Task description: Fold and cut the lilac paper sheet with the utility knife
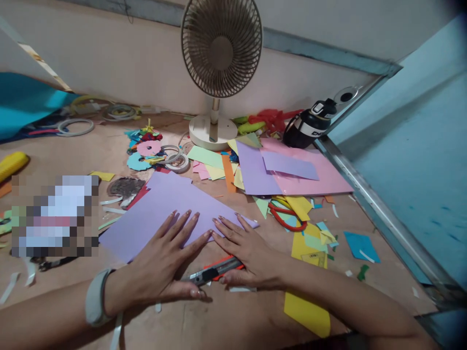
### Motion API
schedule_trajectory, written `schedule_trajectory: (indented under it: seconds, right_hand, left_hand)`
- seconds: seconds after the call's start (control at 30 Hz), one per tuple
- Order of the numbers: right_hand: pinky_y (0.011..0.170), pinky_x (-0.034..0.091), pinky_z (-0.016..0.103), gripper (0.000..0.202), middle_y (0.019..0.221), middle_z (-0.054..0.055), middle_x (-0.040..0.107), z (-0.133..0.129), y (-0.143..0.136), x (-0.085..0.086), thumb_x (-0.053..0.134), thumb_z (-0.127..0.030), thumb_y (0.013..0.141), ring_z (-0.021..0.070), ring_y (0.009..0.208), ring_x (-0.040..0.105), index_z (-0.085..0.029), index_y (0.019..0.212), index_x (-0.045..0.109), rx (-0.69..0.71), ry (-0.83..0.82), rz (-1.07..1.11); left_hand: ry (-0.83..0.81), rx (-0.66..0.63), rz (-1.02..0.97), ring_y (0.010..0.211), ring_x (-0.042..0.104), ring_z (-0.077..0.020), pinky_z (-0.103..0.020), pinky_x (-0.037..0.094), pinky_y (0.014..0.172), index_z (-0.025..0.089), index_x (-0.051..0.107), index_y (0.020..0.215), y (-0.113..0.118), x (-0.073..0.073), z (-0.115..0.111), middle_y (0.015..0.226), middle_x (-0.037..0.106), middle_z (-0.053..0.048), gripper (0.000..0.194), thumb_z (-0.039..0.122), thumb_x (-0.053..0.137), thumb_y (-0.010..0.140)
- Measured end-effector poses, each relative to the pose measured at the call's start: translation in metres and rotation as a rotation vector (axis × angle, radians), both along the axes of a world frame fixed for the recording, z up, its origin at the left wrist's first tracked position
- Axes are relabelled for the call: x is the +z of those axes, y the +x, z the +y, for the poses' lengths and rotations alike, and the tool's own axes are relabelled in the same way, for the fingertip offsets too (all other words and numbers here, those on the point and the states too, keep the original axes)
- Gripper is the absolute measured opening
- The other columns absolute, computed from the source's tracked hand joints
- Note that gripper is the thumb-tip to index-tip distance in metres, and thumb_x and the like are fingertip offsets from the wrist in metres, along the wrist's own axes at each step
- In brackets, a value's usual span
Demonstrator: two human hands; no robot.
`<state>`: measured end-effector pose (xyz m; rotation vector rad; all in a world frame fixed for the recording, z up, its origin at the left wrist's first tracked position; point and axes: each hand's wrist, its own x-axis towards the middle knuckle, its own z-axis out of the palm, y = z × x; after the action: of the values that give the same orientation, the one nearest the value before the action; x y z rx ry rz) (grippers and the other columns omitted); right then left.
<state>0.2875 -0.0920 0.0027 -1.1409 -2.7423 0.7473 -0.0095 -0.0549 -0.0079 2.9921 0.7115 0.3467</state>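
Paper (156, 209) looks folded, further steps unclear; left hand (162, 255) and right hand (253, 253) spread flat on its near edge, cutter (209, 275) between.

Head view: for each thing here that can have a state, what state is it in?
Left hand: open, fingers spread on purple paper.
Right hand: open, fingertips on that paper.
Purple paper: lying mostly flat.
Utility knife: lying partly under the right hand; blade not clear.
Fan: upright; whether running, cannot tell.
Bottle: lid on.
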Motion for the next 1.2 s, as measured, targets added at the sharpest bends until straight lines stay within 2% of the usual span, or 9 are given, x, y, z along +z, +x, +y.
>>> schedule_trajectory:
  seconds: [0.2,0.43,0.53,0.67,0.93,1.07,1.2]
  right_hand:
    - [0.132,0.006,0.066,0.101,0.175,0.024,0.019,0.001,0.000,-0.004,0.051,-0.078,0.098,0.0329,0.166,0.009,-0.011,0.169,0.025,0.033,0.040,-0.015]
    - [0.133,0.000,0.061,0.105,0.177,0.021,0.013,0.005,0.005,0.002,0.045,-0.083,0.097,0.0299,0.167,0.005,-0.012,0.170,0.021,0.053,-0.023,-0.044]
    - [0.133,-0.002,0.058,0.106,0.177,0.020,0.013,0.005,0.012,0.006,0.044,-0.083,0.097,0.0289,0.167,0.007,-0.013,0.171,0.016,0.050,-0.043,-0.046]
    - [0.134,0.003,0.060,0.107,0.177,0.018,0.013,0.001,0.028,0.006,0.046,-0.082,0.097,0.0307,0.167,0.009,-0.015,0.172,0.012,0.015,-0.057,-0.061]
    - [0.132,0.003,0.065,0.101,0.178,0.016,0.009,-0.012,0.062,0.000,0.038,-0.081,0.100,0.0357,0.166,0.010,-0.018,0.172,0.005,-0.072,-0.004,-0.159]
    - [0.132,0.004,0.065,0.097,0.178,0.014,0.010,-0.014,0.066,0.002,0.034,-0.079,0.102,0.0345,0.166,0.010,-0.019,0.172,0.006,-0.086,0.000,-0.179]
    - [0.132,0.006,0.067,0.094,0.178,0.014,0.010,-0.014,0.064,0.004,0.032,-0.078,0.103,0.0336,0.166,0.010,-0.018,0.172,0.009,-0.086,0.013,-0.198]
  left_hand:
    - [-0.031,-0.006,-0.008,0.162,0.017,-0.0458,-0.064,0.006,0.130,0.030,0.014,0.173,-0.002,-0.003,0.002,0.179,0.013,-0.014,0.119,0.100,0.042,0.081]
    - [-0.075,-0.063,0.000,0.161,0.017,-0.0494,-0.072,0.004,0.127,0.031,0.016,0.173,-0.007,-0.003,0.006,0.179,0.008,-0.017,0.125,0.102,0.048,0.075]
    - [-0.126,-0.071,-0.007,0.161,0.020,-0.0477,-0.072,0.005,0.128,0.033,0.020,0.172,-0.010,0.000,0.008,0.179,0.012,-0.014,0.119,0.099,0.050,0.077]
    - [-0.193,-0.078,0.004,0.162,0.022,-0.0439,-0.068,0.005,0.130,0.038,0.023,0.170,-0.016,0.004,0.011,0.179,0.015,-0.009,0.112,0.097,0.051,0.080]
    - [-0.194,-0.107,0.064,0.162,0.026,-0.0384,-0.060,0.005,0.134,0.036,0.016,0.171,-0.046,0.013,0.007,0.178,0.016,-0.009,0.110,0.092,0.055,0.085]
    - [-0.169,-0.100,0.147,0.162,0.026,-0.0373,-0.056,0.002,0.134,0.034,0.013,0.172,-0.065,0.017,0.005,0.177,0.016,-0.009,0.111,0.090,0.055,0.087]
    - [-0.160,-0.074,0.190,0.161,0.027,-0.0380,-0.053,0.001,0.135,0.036,0.018,0.171,-0.086,0.021,0.002,0.177,0.020,-0.005,0.109,0.087,0.061,0.085]
